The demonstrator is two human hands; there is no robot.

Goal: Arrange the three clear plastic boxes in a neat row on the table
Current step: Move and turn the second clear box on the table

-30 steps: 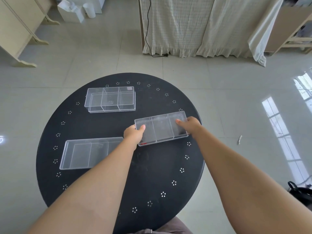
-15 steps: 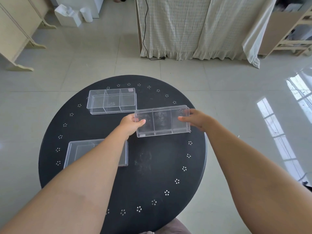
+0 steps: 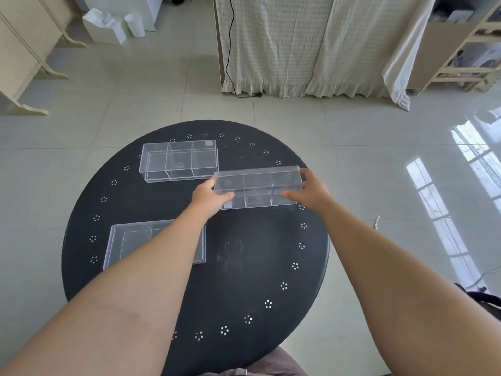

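Three clear plastic boxes with inner dividers are on or over the round black table (image 3: 244, 267). One clear box (image 3: 257, 187) is gripped at both short ends, my left hand (image 3: 210, 198) on its left end and my right hand (image 3: 309, 189) on its right end; it is tilted, far side raised, at the table's right. A second clear box (image 3: 179, 160) rests flat at the far left, its right corner close to the held box. The third clear box (image 3: 130, 240) lies at the near left, partly hidden under my left forearm.
The table top has small flower-shaped holes around its rim. Tiled floor surrounds it. A curtain-covered piece of furniture (image 3: 298, 42) with a black cable stands behind, a wooden shelf (image 3: 466, 50) at far right, a cream cabinet (image 3: 24, 50) at far left.
Both hands have carried the held box away from me toward the far right of the table and tipped it up. The other two boxes have not moved.
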